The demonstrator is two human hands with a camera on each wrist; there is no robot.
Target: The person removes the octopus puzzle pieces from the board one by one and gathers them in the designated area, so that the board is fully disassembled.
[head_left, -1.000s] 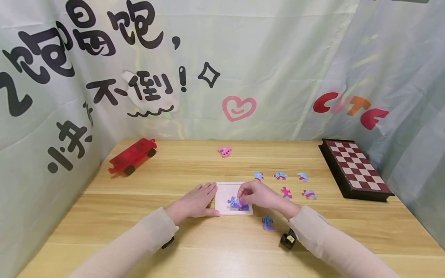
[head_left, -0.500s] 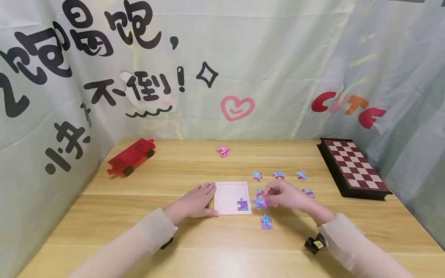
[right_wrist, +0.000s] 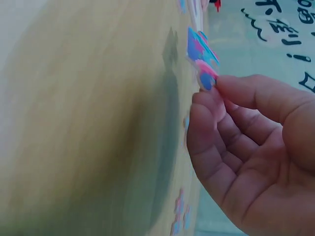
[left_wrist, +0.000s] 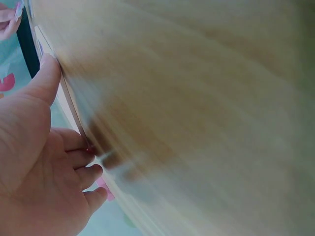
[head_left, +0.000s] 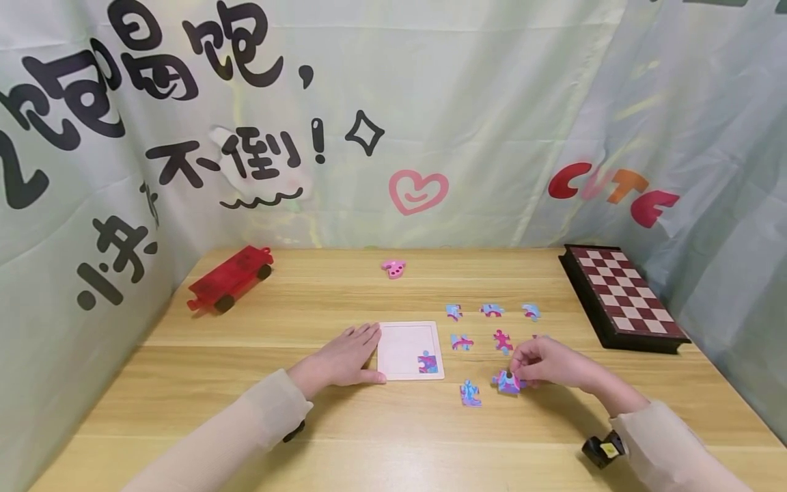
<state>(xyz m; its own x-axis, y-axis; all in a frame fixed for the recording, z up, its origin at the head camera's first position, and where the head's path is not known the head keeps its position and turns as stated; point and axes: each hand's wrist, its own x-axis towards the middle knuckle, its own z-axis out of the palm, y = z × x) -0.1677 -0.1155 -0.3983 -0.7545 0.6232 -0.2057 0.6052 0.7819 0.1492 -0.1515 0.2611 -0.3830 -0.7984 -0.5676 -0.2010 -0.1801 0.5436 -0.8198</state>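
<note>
My right hand (head_left: 556, 365) pinches a blue, purple and pink jigsaw piece (head_left: 509, 383) between thumb and fingertips. In the right wrist view that hand (right_wrist: 246, 147) holds the piece tilted, apart from the tabletop. My left hand (head_left: 341, 355) lies with fingers extended against the left edge of a pale square puzzle tray (head_left: 402, 342); in the left wrist view its thumb touches the tray's edge. One jigsaw piece (head_left: 427, 363) sits in the tray's near right corner. Several loose pieces lie right of the tray, among them a pink one (head_left: 503, 341); my right hand partly covers another.
A loose blue piece (head_left: 470, 393) lies between the tray and my right hand. At the back stand a red toy wagon (head_left: 230, 279) on the left and a checkered board box (head_left: 624, 294) on the right. A small pink spotted object (head_left: 394, 268) lies back centre.
My right hand has moved right, from over the tray to the table beyond the loose pieces, carrying the jigsaw piece out. The left hand has stayed at the tray's edge.
</note>
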